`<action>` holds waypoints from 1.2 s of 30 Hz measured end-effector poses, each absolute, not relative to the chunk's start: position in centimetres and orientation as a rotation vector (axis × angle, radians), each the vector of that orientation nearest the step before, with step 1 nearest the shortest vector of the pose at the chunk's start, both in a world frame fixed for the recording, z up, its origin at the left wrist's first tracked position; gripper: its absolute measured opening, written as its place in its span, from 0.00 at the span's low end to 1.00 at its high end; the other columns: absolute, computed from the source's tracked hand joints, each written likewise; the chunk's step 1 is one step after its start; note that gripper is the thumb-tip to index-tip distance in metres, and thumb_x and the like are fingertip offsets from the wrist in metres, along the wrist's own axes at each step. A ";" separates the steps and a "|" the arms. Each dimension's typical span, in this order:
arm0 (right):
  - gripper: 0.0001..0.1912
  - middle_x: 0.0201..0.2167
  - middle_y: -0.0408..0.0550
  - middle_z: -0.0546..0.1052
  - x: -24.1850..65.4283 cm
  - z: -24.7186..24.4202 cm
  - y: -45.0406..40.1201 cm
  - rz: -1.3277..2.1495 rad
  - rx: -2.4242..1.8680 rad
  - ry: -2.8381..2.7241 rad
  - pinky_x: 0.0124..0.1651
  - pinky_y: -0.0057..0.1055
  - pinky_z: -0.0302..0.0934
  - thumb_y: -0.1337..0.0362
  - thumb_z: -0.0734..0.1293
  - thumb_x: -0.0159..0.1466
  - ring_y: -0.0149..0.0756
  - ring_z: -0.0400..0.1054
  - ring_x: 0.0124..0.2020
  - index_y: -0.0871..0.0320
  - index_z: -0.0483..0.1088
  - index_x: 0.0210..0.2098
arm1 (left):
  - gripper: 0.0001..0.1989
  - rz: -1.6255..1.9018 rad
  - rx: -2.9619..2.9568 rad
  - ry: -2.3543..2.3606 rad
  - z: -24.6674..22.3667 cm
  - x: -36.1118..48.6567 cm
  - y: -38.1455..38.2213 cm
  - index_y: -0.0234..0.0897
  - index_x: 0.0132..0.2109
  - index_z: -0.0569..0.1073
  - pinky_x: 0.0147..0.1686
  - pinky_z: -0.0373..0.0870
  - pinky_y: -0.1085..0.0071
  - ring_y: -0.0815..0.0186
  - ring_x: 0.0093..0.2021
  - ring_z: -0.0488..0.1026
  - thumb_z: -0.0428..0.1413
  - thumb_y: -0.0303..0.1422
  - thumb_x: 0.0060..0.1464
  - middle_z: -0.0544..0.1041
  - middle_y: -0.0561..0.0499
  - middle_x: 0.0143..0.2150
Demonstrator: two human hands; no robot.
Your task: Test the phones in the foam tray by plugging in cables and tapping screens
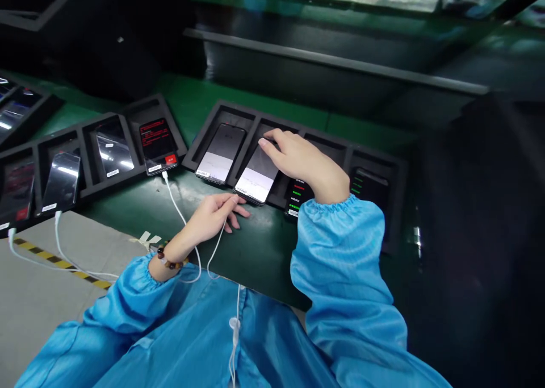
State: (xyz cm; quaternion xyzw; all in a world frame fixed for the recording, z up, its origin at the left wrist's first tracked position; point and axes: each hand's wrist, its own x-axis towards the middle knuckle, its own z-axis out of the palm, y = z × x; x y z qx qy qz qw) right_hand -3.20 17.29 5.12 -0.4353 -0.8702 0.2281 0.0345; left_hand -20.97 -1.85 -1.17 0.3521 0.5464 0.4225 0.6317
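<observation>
The left hand (217, 215) pinches a white cable (218, 241) between thumb and forefinger, its other fingers loosely spread, at the lower edge of a half-white-screened phone (255, 178). The right hand (298, 158) is partly curled above that phone's upper part — whether it grips anything, I cannot tell. The phone lies in the second compartment from the left of a dark tray (205, 135) on the green tabletop (264, 251); a similar phone (220, 152) lies just left. Farther left — a red-text phone (158, 141), cabled.
</observation>
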 end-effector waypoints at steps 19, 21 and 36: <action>0.29 0.58 0.64 0.80 -3.3 3.8 17.1 0.599 -1.242 -2.681 0.65 0.60 0.68 0.43 0.58 0.80 0.64 0.73 0.61 0.57 0.71 0.65 | 0.30 0.960 0.699 1.137 -1.1 -21.4 -1.0 0.28 0.45 0.83 0.41 0.81 0.66 0.59 0.37 0.85 0.72 0.55 0.62 0.87 0.35 0.41; 0.29 0.60 0.65 0.80 -3.2 3.3 17.6 0.611 -1.245 -2.688 0.66 0.60 0.68 0.43 0.59 0.80 0.65 0.73 0.62 0.57 0.70 0.67 | 0.30 0.969 0.729 1.146 -1.2 -21.4 -1.1 0.28 0.46 0.83 0.41 0.80 0.67 0.59 0.37 0.84 0.70 0.57 0.63 0.87 0.36 0.40; 0.30 0.65 0.65 0.79 -3.5 3.0 18.0 0.699 -1.214 -2.750 0.69 0.61 0.65 0.43 0.59 0.81 0.64 0.74 0.65 0.56 0.68 0.71 | 0.32 0.944 0.919 1.250 -1.4 -20.0 -2.1 0.30 0.41 0.79 0.29 0.76 0.71 0.63 0.29 0.81 0.62 0.60 0.68 0.85 0.39 0.33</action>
